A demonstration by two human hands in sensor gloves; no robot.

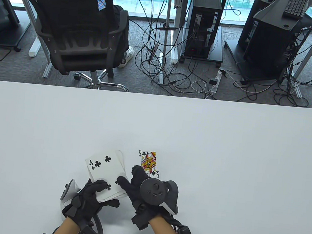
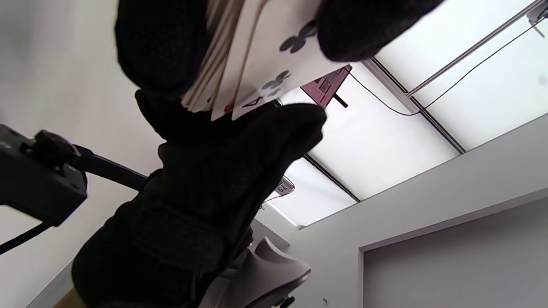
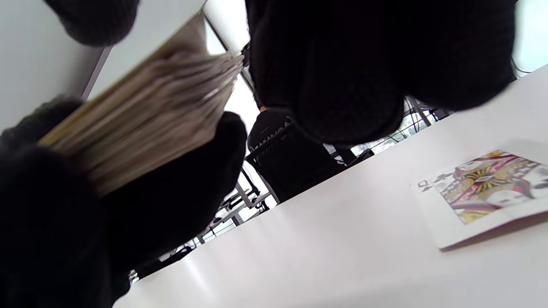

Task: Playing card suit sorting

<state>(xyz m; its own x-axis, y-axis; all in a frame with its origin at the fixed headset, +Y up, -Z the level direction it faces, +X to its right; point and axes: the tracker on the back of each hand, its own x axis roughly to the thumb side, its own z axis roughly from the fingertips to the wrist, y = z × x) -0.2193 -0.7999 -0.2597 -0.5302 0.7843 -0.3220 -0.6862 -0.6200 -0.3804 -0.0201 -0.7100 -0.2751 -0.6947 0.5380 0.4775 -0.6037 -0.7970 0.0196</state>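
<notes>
My left hand (image 1: pixel 92 197) holds a face-up deck (image 1: pixel 107 186) near the table's front edge, fingers curled round it. The four of clubs (image 1: pixel 104 170) lies on top, slightly fanned off the cards below. My right hand (image 1: pixel 128 177) is at the deck's right edge, its thumb on the four of clubs, its fingers (image 1: pixel 137 174) beside that edge. A queen of clubs (image 1: pixel 149 161) lies face up on the table just right of the deck. The left wrist view shows the four of clubs (image 2: pixel 274 72) on the deck (image 2: pixel 209 64). The right wrist view shows the deck's side (image 3: pixel 145 115) and the queen (image 3: pixel 483 192).
The white table (image 1: pixel 226 148) spreads wide to the left, right and back of the cards. Beyond its far edge, a person sits in a black office chair (image 1: pixel 78 33), with computer towers (image 1: pixel 203 29) and floor cables behind.
</notes>
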